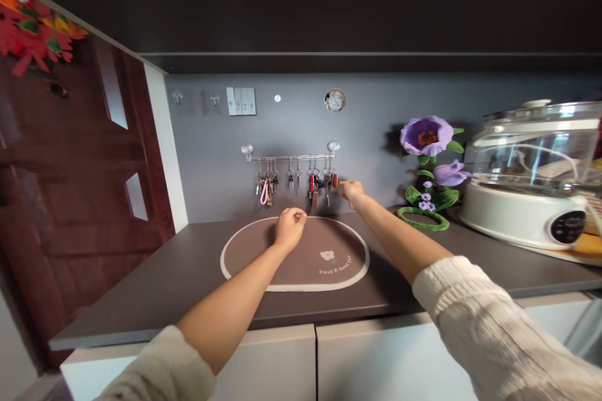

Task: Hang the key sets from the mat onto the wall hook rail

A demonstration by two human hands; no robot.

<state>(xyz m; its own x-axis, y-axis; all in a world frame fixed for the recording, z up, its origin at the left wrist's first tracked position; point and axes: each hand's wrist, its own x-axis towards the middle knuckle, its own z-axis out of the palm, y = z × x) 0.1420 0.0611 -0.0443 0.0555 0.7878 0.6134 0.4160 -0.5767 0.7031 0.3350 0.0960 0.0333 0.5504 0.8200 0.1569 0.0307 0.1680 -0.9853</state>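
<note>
My left hand (290, 227) is above the brown oval mat (263, 257), its fingers curled closed, with no object showing in it. To the right of the hanging keys, my right hand (352, 192) reaches toward the wall with its fingers pressed together; whatever is in them, if anything, is too small to tell. Closest to those fingertips is a red key fob (335, 180) at the rail's right end. Several bunches of keys hang from a clear rail (291, 158) held by suction cups. A pink strap (264, 193) dangles among the left bunch.
Purple fabric flowers (427, 136) stand right of my right hand, beside a white appliance with a clear cover (522, 213). A dark overhead cabinet (301, 6) spans the top. White cupboard doors (273, 363) lie below the counter (164, 276); a reddish-brown door (94, 200) is left.
</note>
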